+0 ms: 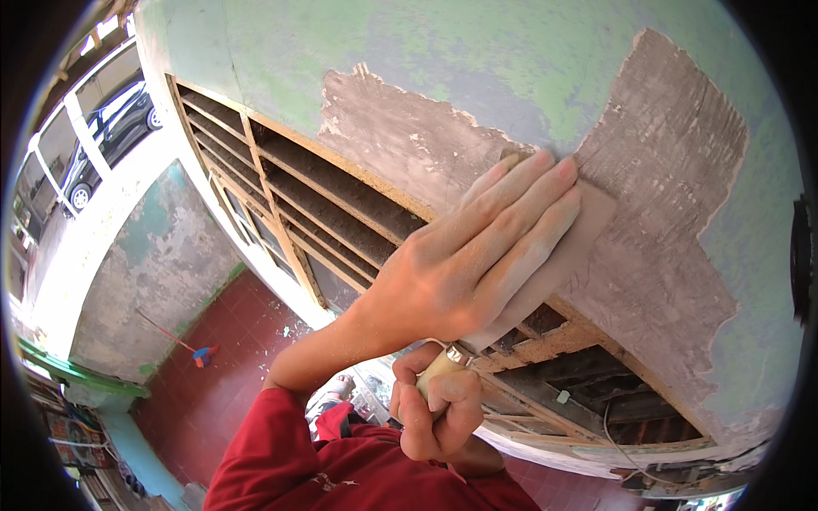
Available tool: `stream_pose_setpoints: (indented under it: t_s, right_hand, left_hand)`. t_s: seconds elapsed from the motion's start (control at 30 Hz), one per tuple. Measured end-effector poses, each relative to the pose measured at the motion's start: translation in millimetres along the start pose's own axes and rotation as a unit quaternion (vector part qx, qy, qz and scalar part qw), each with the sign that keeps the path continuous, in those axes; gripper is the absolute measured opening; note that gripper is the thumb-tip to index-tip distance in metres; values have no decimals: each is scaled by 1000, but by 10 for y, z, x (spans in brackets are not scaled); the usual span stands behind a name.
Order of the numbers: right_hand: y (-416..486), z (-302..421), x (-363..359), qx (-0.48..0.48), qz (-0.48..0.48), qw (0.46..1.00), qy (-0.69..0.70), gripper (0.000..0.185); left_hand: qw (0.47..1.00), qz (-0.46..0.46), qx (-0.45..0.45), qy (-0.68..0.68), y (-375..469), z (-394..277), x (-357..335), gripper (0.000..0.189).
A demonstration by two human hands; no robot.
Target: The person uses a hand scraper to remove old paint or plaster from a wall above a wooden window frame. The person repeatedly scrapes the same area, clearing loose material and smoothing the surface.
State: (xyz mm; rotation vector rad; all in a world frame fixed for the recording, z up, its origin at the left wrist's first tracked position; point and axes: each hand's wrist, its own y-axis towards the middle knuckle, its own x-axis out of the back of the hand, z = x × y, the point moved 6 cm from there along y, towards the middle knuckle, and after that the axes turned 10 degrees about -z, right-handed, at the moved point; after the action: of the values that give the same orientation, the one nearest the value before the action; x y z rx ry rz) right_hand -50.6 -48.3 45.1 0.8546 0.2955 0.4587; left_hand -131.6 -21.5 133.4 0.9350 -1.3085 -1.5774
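Observation:
My right hand (441, 405) is wrapped around the pale handle (441, 370) of a putty knife, below my other hand. A shiny ferrule joins that handle to a wide, dusty blade (578, 239), which lies against the wall. My left hand (486, 249) is laid flat over the blade, fingers stretched up the wall and dusted white; its thumb is hidden. Around the blade's far end is a bare grey-brown patch of plaster (664, 134) with ragged edges. Green and bluish paint (511, 70) surrounds the patch.
A wooden louvred vent frame (332, 198) is set in the wall beside my hands, with a dark opening (594, 389) at right. A loose cable (613, 434) hangs there. A broom (203, 354) lies on the red tiled floor (185, 409). A car (115, 134) stands outside.

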Motion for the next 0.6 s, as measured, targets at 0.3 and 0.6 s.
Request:
stream_pose_setpoints:
  t_s: [0.3,0.6]
  right_hand:
    - [-8,-108,-53,-31,18,999,35,26]
    - [-41,-100,-20,-23,10,999,20,26]
  left_hand:
    - [999,-1,-35,12,-1,44,1,38]
    - [999,-6,-36,13,45,19,13,39]
